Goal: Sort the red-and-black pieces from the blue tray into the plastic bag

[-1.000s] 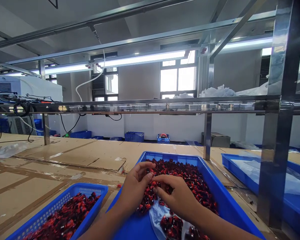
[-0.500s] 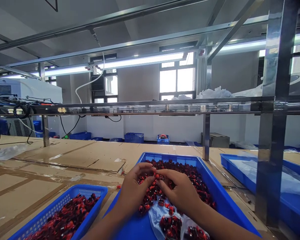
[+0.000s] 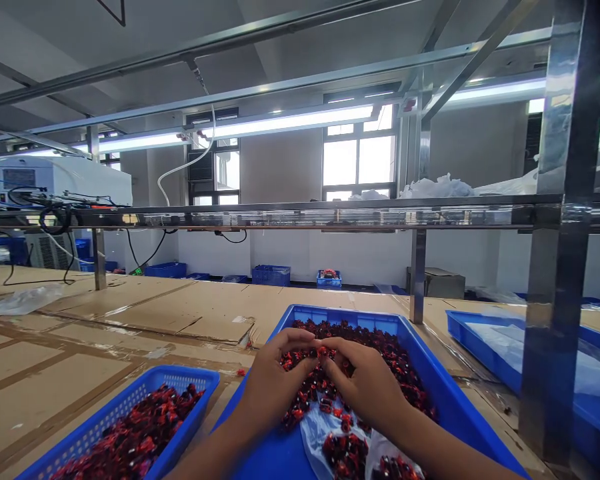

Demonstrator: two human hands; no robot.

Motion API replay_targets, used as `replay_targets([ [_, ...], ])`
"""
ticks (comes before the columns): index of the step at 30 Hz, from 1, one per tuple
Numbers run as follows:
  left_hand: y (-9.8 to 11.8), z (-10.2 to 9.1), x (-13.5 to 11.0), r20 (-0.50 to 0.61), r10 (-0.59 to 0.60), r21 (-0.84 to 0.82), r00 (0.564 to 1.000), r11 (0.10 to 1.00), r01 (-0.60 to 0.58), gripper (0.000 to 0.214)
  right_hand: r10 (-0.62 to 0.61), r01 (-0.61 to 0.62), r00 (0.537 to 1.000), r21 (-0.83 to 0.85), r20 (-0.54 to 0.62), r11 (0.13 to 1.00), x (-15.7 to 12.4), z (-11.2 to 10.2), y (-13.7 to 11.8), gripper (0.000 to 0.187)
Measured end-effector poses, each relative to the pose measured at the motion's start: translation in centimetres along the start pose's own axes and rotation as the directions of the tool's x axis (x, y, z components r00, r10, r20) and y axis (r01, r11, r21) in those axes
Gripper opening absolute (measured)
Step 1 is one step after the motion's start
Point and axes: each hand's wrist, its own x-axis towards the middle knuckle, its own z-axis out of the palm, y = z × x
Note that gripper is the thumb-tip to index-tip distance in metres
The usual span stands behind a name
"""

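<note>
A big blue tray (image 3: 443, 400) in front of me holds a heap of small dark red pieces (image 3: 380, 350). Both my hands are over the heap, fingertips meeting. My left hand (image 3: 273, 380) and my right hand (image 3: 367, 383) are curled and pinch one small red piece (image 3: 321, 351) between them. A clear plastic bag (image 3: 347, 443) with more red pieces lies in the tray under my right wrist.
A blue mesh basket (image 3: 130, 427) of the same red pieces stands at lower left on cardboard sheets (image 3: 130, 313). Another blue tray (image 3: 485, 333) with clear plastic sits at right behind a steel post (image 3: 555, 280). A steel shelf rail (image 3: 300, 215) runs overhead.
My hands have drawn closer together, fingertips now meeting on one red piece, and they sit slightly lower and nearer over the heap. The camera shifted a little.
</note>
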Motion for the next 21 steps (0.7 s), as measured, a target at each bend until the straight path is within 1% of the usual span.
replay_targets([
  [3, 0.1, 0.0, 0.0, -0.002, -0.004, -0.002, 1.0, 1.0, 0.004, 0.034, 0.009, -0.009, 1.0, 0.014, -0.009, 1.0, -0.1, 0.1, -0.1, 0.028],
  [6, 0.3, 0.0, -0.1, -0.001, 0.007, 0.051, 1.0, 0.999, -0.007, 0.038, 0.051, -0.05, 0.999, 0.074, -0.009, 0.996, -0.1, 0.3, -0.3, 0.023],
  [8, 0.4, 0.0, -0.1, 0.0, 0.016, 0.1, 1.0, 0.995, -0.016, 0.038, 0.147, -0.142, 0.989, 0.202, -0.007, 0.969, 0.0, 0.4, -0.3, 0.018],
  [9, 0.3, 0.0, -0.1, 0.001, 0.019, 0.12, 1.0, 0.993, -0.019, 0.038, 0.221, -0.215, 0.975, 0.306, 0.013, 0.928, 0.1, 0.5, -0.2, 0.018],
  [10, 0.3, 0.0, -0.1, 0.004, 0.024, 0.135, 1.0, 0.991, -0.024, 0.037, 0.302, -0.297, 0.952, 0.425, 0.056, 0.855, 0.2, 0.6, -0.1, 0.021],
  [11, 0.2, 0.0, -0.2, 0.008, 0.029, 0.145, 1.0, 0.989, -0.03, 0.037, 0.378, -0.378, 0.918, 0.547, 0.119, 0.747, 0.4, 0.6, 0.1, 0.024],
  [12, 0.1, 0.0, -0.2, 0.014, 0.035, 0.152, 0.999, 0.988, -0.036, 0.036, 0.436, -0.447, 0.879, 0.657, 0.195, 0.606, 0.5, 0.6, 0.3, 0.025],
  [14, 0.0, 0.1, -0.3, 0.028, 0.046, 0.157, 0.999, 0.986, -0.05, 0.036, 0.476, -0.523, 0.807, 0.798, 0.35, 0.3, 0.7, 0.6, 0.8, 0.024],
  [15, 0.0, 0.1, -0.3, 0.036, 0.05, 0.16, 0.998, 0.986, -0.055, 0.037, 0.471, -0.535, 0.782, 0.827, 0.408, 0.174, 0.7, 0.5, 1.1, 0.024],
  [16, 0.1, 0.1, -0.4, 0.049, 0.051, 0.162, 0.997, 0.985, -0.059, 0.037, 0.459, -0.543, 0.764, 0.836, 0.454, 0.078, 0.7, 0.5, 1.3, 0.024],
  [17, 0.1, 0.2, -0.5, 0.058, 0.051, 0.163, 0.997, 0.985, -0.06, 0.038, 0.445, -0.555, 0.748, 0.832, 0.493, 0.011, 0.6, 0.6, 1.4, 0.024],
  [18, 0.2, 0.2, -0.6, 0.067, 0.05, 0.162, 0.997, 0.985, -0.06, 0.038, 0.431, -0.577, 0.729, 0.816, 0.532, -0.032, 0.5, 0.7, 1.5, 0.025],
  [19, 0.3, 0.3, -0.6, 0.073, 0.047, 0.16, 0.996, 0.985, -0.058, 0.039, 0.419, -0.61, 0.703, 0.79, 0.575, -0.062, 0.3, 0.9, 1.6, 0.027],
  [21, 0.5, 0.4, -0.8, 0.081, 0.043, 0.144, 0.996, 0.988, -0.054, 0.039, 0.366, -0.697, 0.633, 0.708, 0.682, -0.114, -0.1, 1.3, 1.5, 0.036],
])
